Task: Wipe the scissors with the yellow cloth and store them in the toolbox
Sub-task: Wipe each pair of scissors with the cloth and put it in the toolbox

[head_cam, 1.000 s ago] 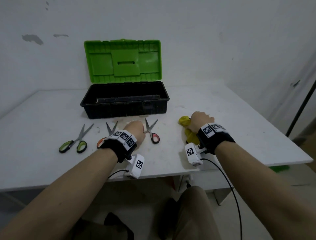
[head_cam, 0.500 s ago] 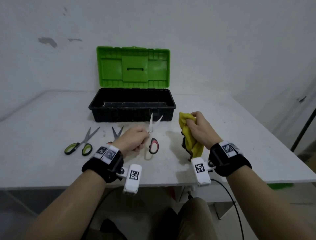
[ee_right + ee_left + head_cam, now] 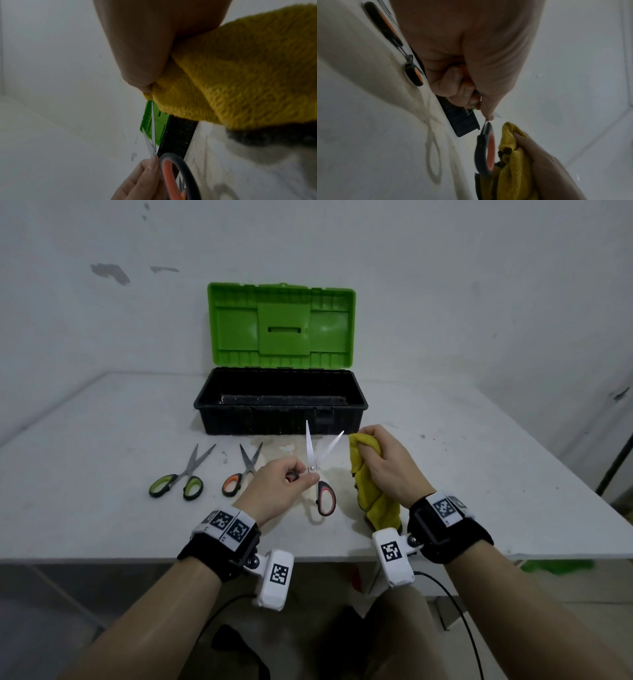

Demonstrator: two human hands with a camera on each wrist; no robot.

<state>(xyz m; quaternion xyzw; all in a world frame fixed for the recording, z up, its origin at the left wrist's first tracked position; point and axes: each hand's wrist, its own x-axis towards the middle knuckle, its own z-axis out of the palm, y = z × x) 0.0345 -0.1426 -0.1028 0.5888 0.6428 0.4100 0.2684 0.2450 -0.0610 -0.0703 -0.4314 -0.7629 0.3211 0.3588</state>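
Note:
My left hand point(image 3: 281, 486) grips red-and-black scissors point(image 3: 322, 474) by one handle and holds them upright above the table, blades spread and pointing up; the other handle loop point(image 3: 485, 152) hangs free. My right hand point(image 3: 387, 463) clutches a bunched yellow cloth point(image 3: 373, 491) just right of the blades, not touching them. In the right wrist view the cloth point(image 3: 240, 70) fills the upper right and the scissors handle point(image 3: 176, 174) sits below. The open black toolbox point(image 3: 281, 419) with its green lid point(image 3: 281, 326) raised stands behind both hands.
Two more pairs lie on the white table point(image 3: 85, 474) left of my hands: green-handled scissors point(image 3: 181, 477) and orange-handled scissors point(image 3: 241, 472). A white wall stands behind the toolbox. The table's front edge runs just under my wrists.
My left hand picked the red-handled scissors off the table and raised them upright. My right hand lifted the yellow cloth and brought it closer to the blades.

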